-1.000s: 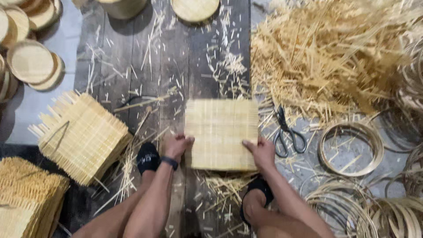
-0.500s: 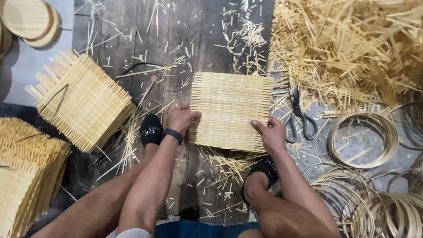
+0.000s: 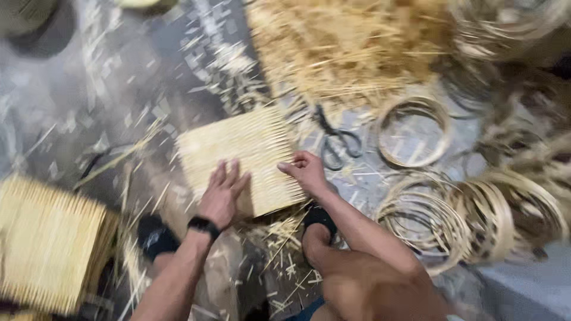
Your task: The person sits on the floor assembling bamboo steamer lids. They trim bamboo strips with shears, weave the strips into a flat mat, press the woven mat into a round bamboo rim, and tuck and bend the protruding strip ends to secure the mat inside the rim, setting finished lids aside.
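Bamboo is everywhere on this floor, and the piece in hand is a square woven mat lying flat between the person's feet. The left hand rests palm-down on the mat's near edge, fingers spread and flat, holding nothing. The right hand touches the mat's right edge with its fingers curled toward the loose slat ends; whether it pinches the edge or only presses on it is blurred, so I cannot tell.

Several risks follow from how things lie. The mat's right side ends in free slat tips, so a sideways push there could likely spread or slide the strips out of the weave. Those tips and the scattered splinters under the wrists could prick bare skin. A pair of scissors lies just beside the right hand, near enough that a careless sweep could catch the blades. The mat sits on loose offcuts, not on bare floor, so it may skate when pressed unevenly. A stack of finished mats stands at the left and bamboo hoops lie at the right, with a heap of strips beyond.
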`<state>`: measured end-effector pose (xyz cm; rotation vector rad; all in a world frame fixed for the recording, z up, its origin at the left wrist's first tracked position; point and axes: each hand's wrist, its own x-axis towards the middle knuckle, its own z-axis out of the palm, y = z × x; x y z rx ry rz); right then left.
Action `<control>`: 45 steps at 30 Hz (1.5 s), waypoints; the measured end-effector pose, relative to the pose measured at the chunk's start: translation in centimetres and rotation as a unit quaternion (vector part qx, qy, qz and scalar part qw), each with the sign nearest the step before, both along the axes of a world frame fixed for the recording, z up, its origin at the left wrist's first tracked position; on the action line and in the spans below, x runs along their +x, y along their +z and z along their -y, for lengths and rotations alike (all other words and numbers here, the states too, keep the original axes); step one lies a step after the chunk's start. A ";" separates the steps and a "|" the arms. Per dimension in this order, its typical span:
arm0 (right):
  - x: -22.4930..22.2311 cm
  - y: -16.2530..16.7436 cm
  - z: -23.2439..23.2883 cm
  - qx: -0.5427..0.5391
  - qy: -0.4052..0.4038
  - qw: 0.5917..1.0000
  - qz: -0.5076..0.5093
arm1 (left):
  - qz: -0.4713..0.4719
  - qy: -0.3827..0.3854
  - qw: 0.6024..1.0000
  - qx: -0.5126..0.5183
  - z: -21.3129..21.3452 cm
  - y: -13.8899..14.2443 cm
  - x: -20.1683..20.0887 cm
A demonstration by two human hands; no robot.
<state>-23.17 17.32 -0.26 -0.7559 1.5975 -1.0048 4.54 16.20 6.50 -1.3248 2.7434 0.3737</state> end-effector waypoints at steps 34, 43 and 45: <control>-13.1 34.7 -5.2 -0.247 0.322 0.841 -0.357 | -0.534 0.098 0.835 -0.095 -2.0 20.8 -13.6; 0.5 41.6 -5.2 -0.450 0.352 0.657 -0.491 | -0.747 0.317 0.505 0.294 -4.7 25.5 -11.2; 0.8 42.5 -4.8 -0.539 0.316 0.559 -0.546 | -0.745 0.299 0.488 0.343 -3.9 24.9 -8.9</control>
